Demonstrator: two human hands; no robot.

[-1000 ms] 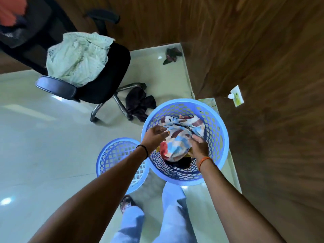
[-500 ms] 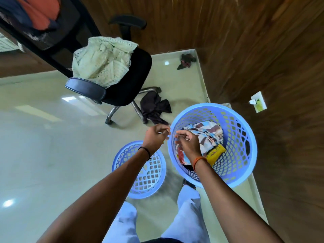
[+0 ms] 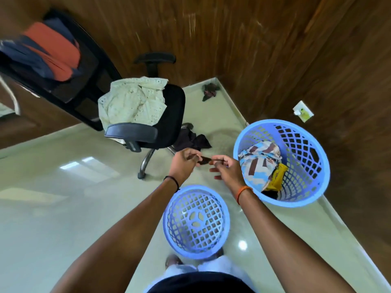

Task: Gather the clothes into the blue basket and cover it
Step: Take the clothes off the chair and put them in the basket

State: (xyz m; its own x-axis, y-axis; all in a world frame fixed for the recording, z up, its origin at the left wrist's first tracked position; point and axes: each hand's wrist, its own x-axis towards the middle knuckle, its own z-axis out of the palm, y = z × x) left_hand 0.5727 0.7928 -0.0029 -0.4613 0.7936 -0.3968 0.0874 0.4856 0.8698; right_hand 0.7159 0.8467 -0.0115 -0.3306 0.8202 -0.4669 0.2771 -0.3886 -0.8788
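Both hands, left hand (image 3: 183,160) and right hand (image 3: 225,169), have left the blue basket (image 3: 317,166), pinching something small.

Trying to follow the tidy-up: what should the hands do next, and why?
Probably reach for the dark crumpled cloth on the floor by the chair base: both hands, left hand and right hand, are out of the large blue lattice basket, and this garment lies nearest.

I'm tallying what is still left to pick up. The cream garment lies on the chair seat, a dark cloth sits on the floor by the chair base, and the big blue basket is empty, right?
Not quite. In the head view the big blue basket already holds a patterned cloth and something yellow. The cream garment does lie on the chair seat, and the dark cloth sits by its base.
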